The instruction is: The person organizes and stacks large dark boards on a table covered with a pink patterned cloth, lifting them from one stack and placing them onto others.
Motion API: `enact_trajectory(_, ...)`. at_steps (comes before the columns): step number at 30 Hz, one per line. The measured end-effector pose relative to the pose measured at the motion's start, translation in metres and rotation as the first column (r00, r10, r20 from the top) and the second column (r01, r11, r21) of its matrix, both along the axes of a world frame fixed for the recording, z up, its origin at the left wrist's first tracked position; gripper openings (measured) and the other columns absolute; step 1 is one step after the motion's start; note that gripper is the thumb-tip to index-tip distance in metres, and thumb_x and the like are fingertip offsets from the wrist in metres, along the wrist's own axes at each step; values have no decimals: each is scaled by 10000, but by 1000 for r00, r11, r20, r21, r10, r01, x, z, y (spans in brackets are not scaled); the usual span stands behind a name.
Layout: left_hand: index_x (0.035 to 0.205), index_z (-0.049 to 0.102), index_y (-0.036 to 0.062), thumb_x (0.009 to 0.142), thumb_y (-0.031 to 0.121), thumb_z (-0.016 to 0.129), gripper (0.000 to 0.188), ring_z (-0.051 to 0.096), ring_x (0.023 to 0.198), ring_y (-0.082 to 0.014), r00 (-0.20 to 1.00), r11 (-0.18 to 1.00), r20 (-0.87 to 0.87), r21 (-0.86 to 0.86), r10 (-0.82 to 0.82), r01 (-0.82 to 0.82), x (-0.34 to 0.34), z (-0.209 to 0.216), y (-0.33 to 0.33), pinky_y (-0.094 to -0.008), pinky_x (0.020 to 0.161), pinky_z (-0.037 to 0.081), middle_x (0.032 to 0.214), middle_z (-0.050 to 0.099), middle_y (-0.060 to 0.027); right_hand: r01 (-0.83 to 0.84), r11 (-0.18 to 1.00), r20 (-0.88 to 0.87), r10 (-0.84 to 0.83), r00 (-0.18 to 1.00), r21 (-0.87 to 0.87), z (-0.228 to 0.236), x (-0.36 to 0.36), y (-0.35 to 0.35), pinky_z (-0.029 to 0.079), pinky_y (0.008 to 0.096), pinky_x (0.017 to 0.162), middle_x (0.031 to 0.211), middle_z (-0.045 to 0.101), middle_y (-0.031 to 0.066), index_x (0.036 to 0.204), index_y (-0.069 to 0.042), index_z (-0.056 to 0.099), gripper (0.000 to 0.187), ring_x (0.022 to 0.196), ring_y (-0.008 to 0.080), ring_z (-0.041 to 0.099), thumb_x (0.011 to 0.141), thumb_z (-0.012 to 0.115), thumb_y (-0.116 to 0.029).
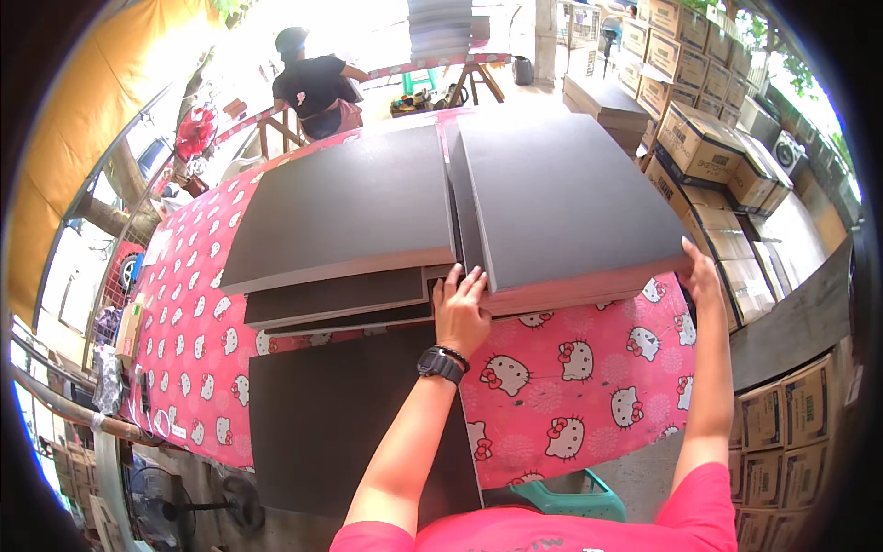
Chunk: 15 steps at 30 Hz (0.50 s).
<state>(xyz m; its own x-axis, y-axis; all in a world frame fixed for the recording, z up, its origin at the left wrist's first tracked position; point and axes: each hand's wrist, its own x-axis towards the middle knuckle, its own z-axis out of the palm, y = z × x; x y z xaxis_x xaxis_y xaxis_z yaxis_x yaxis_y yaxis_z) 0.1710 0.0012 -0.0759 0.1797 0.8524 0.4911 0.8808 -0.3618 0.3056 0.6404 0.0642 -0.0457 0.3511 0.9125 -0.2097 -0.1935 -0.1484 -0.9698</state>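
Note:
A thick stack of large black boards (pixel 566 198) with brownish edges lies on the pink table, right of centre. At its near left corner is my left hand (pixel 463 308), fingers pressed against the side and edge. My right hand (pixel 701 274) grips the near right corner, its thumb side partly hidden. Just left of a narrow gap sits another stack of black boards (pixel 345 207), its lower layers jutting out unevenly toward me. Nearer, one black board (pixel 354 423) lies flat at the table's front edge, partly covered by my left forearm.
A pink patterned cloth (pixel 575 368) covers the table. A green stool (pixel 575 497) stands under its near edge. Cardboard cartons (pixel 699 143) are piled along the right. Beyond the table, a person (pixel 317 87) in black works beside a tall stack (pixel 440 32). A fan (pixel 241 501) stands lower left.

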Motion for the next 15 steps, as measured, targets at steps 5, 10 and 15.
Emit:
enact_trajectory(5,1230,457,32,727,59,660,543,496,994,-176,258,983,956,-164,140,76,3,4,-47,-344,897,414,1081,493,-72,46,997,-7,-47,999,-66,-5,-16,-125,449,266,640,926,645,33,1072,-57,597,340,803,135,596,830,655,-289)
enact_trajectory(10,1259,418,90,780,261,723,593,487,1046,-140,-337,689,779,-162,529,706,101,-13,-121,-347,944,371,1102,517,7,84,992,-113,-94,989,-89,-8,-40,-244,438,294,540,964,632,29,1055,-83,581,362,742,151,598,806,650,-336)
enact_trajectory(15,1137,530,142,766,223,734,431,499,1020,-134,-415,770,742,-211,527,602,145,17,-145,-349,845,423,1062,548,15,-95,993,-276,112,954,76,11,-121,-320,502,364,690,1066,614,49,1138,-77,542,406,904,223,603,851,556,-363)
